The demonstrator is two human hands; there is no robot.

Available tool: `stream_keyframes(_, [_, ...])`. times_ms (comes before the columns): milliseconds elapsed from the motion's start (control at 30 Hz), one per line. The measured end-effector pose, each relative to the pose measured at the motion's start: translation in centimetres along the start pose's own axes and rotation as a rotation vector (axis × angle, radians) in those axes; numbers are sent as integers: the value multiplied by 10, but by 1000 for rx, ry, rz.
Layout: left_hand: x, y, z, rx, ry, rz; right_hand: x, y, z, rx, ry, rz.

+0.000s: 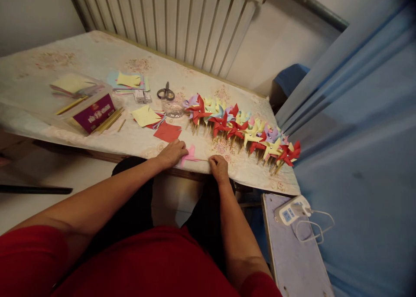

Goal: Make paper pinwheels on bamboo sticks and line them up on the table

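Near table [97,54] edge: left hand [171,154] lies palm down, fingers [182,151] pressed together on the left part of a pink pinwheel [190,155]. Its thin stick [202,159] runs right to the right hand [219,167], whose curled fingers pinch the stick's end. Just beyond: red paper square [167,132], yellow sheet [145,115]. Farther: row of finished pinwheels [243,130], glass jar [172,109], scissors [166,93], purple box [94,113].
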State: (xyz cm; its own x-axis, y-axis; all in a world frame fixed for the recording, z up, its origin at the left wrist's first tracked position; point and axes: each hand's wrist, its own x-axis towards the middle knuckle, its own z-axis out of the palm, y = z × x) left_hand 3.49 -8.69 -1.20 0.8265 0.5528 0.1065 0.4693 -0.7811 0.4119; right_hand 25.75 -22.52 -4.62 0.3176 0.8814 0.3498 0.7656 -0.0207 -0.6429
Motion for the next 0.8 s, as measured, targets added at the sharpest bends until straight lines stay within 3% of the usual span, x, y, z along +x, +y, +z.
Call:
stream_keyframes(333, [2,1,-2,208,-47,78,2,0,3,-22,26,26])
stream_keyframes(800, [4,2,-2,250,-60,71,2,-1,2,-21,11,23])
